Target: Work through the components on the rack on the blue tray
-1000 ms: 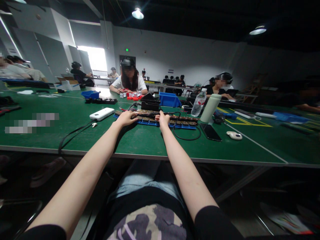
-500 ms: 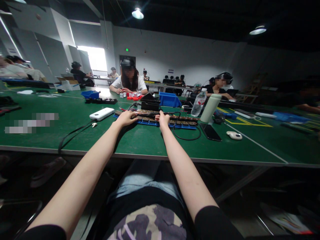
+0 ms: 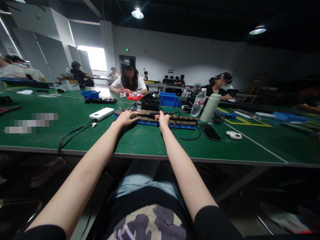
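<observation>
Green baize covers the long bench (image 3: 140, 140) in a dim hall, with other people seated at the top of the frame. At frame centre lies a blue rack (image 3: 155, 123) of dark strips; the left hand (image 3: 128, 117) rests flat on its left part, the right hand (image 3: 163, 120) on its middle, fingers curled loosely, neither clearly gripping. A black cable (image 3: 186, 137) loops just right of the rack and could snag a wrist. A water bottle (image 3: 199, 104) and pale flask (image 3: 210, 108) nearby might tip.

Green tables (image 3: 37, 133) fill a grey-walled hall under round ceiling lamps (image 3: 137, 13), one bright window (image 3: 95, 58).
</observation>
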`<move>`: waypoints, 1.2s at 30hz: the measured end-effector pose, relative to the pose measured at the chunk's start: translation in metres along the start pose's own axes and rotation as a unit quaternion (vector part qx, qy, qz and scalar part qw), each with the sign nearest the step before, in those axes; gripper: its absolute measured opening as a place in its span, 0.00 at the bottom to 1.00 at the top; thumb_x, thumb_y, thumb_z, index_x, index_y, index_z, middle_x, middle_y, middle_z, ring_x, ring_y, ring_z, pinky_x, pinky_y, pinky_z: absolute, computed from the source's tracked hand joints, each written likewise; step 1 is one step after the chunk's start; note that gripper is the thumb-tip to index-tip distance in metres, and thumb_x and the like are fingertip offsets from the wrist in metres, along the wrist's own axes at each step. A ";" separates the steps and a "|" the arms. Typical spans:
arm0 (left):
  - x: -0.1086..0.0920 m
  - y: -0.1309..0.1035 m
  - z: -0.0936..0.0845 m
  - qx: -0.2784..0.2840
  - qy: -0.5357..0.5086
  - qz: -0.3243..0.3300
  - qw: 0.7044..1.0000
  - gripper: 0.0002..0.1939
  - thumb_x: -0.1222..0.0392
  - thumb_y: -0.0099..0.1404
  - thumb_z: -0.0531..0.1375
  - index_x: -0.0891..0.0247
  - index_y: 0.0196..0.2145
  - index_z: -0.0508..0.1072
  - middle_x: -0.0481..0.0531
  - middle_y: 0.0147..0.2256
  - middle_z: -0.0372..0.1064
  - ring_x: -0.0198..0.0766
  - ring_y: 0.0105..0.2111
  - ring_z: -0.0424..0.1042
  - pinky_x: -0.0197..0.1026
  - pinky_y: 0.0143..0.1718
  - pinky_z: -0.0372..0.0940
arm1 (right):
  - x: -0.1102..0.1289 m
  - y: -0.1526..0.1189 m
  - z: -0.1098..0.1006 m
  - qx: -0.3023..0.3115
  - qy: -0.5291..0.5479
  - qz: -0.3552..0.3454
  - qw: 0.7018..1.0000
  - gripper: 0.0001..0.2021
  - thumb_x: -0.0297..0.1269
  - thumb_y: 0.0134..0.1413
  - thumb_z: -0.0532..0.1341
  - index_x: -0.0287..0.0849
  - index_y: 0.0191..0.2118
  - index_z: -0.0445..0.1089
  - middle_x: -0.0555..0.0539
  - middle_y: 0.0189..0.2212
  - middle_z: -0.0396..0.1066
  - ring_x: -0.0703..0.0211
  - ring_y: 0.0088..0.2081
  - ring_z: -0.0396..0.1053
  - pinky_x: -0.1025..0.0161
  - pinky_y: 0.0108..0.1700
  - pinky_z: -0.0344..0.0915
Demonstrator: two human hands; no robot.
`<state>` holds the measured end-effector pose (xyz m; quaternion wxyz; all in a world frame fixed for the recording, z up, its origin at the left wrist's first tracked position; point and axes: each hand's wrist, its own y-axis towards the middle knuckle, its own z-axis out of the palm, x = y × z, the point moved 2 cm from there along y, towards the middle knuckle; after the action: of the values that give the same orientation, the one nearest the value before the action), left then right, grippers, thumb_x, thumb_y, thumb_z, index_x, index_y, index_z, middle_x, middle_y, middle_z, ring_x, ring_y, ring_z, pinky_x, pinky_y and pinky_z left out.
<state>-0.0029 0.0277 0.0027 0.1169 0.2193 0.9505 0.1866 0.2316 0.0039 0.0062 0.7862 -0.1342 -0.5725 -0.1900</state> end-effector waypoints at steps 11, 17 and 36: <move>0.001 0.000 0.000 0.008 0.015 0.008 1.000 0.22 0.45 0.69 0.58 0.58 0.51 0.84 0.59 0.50 0.82 0.53 0.53 0.78 0.48 0.56 0.70 | -0.004 0.004 0.000 0.000 -0.008 -0.006 1.000 0.12 0.32 0.68 0.63 0.41 0.30 0.69 0.53 0.16 0.69 0.65 0.20 0.70 0.70 0.27 0.72; 0.001 0.001 0.000 0.007 0.012 0.011 1.000 0.22 0.45 0.69 0.58 0.60 0.51 0.84 0.61 0.50 0.82 0.54 0.53 0.78 0.48 0.56 0.70 | -0.004 0.004 0.000 0.002 -0.005 -0.009 1.000 0.14 0.31 0.69 0.63 0.42 0.28 0.68 0.53 0.16 0.69 0.66 0.19 0.69 0.71 0.27 0.72; 0.001 0.001 0.001 0.008 0.011 0.015 1.000 0.23 0.47 0.70 0.58 0.61 0.52 0.84 0.61 0.51 0.82 0.53 0.52 0.79 0.47 0.55 0.70 | -0.001 0.001 0.000 -0.004 -0.010 0.001 1.000 0.17 0.31 0.70 0.63 0.42 0.26 0.66 0.53 0.15 0.68 0.66 0.19 0.68 0.72 0.26 0.70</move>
<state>-0.0035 0.0295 0.0022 0.1018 0.2325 0.9497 0.1837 0.2318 0.0052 0.0055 0.7801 -0.1399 -0.5792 -0.1907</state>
